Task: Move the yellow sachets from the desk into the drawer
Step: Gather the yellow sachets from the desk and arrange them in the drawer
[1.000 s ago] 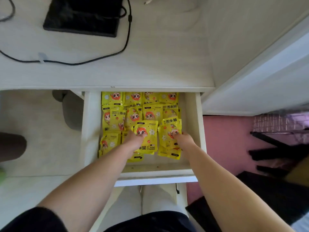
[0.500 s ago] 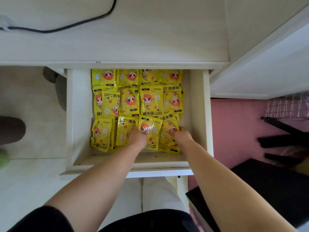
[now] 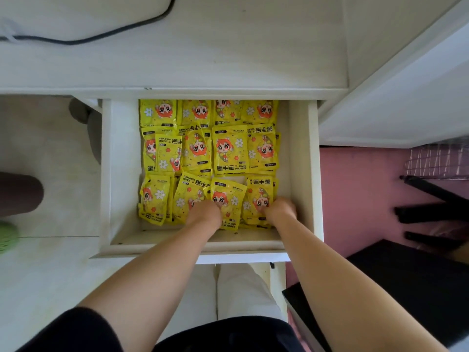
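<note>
The white drawer (image 3: 121, 174) stands pulled out under the desk top (image 3: 228, 47). Several yellow sachets (image 3: 229, 153) with a red-haired cartoon figure lie in it in three rows, some overlapping. My left hand (image 3: 204, 212) rests on the front row with its fingers curled onto a yellow sachet (image 3: 228, 194) near the middle. My right hand (image 3: 280, 209) is curled onto the front-right sachet (image 3: 258, 191), close to the drawer's right wall. The fingertips of both hands are hidden. No sachet shows on the visible part of the desk.
A black cable (image 3: 127, 31) runs across the back left of the desk. A white panel (image 3: 406, 97) rises on the right above pink floor (image 3: 355, 199), black chair legs (image 3: 431, 212) and a black box (image 3: 406, 288). My legs in white trousers (image 3: 228, 288) stand below the drawer front.
The view has tilted down, and the black device has left the frame. Both hands have drawn two sachets toward the drawer's front, where they now lie flatter in the front row.
</note>
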